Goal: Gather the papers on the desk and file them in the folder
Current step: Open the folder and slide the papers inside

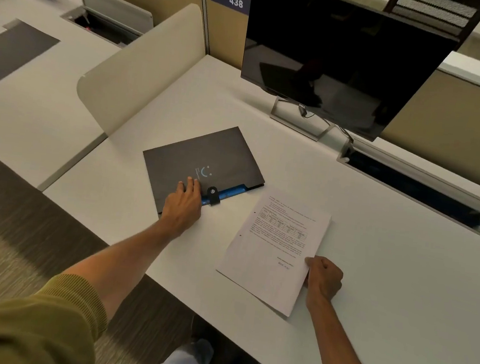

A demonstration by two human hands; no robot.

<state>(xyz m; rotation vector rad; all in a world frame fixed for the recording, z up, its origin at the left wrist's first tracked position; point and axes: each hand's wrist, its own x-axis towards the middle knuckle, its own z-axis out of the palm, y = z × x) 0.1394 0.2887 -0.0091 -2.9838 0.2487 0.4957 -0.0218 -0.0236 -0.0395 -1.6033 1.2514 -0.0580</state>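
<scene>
A dark grey folder [205, 160] with a blue spine and a black clip lies closed on the white desk [387, 273], left of centre. My left hand [183, 205] rests flat on its near edge, fingers spread beside the clip. To the right lies a stack of printed white papers [273, 245], with its near corner past the desk's front edge. My right hand [323, 278] pinches the stack's right edge, thumb on top.
A black Dell monitor [346, 53] stands at the back of the desk. A cable tray slot [417, 187] opens at the back right. A beige divider panel [144, 63] separates the neighbouring desk on the left. Carpet lies below the front edge.
</scene>
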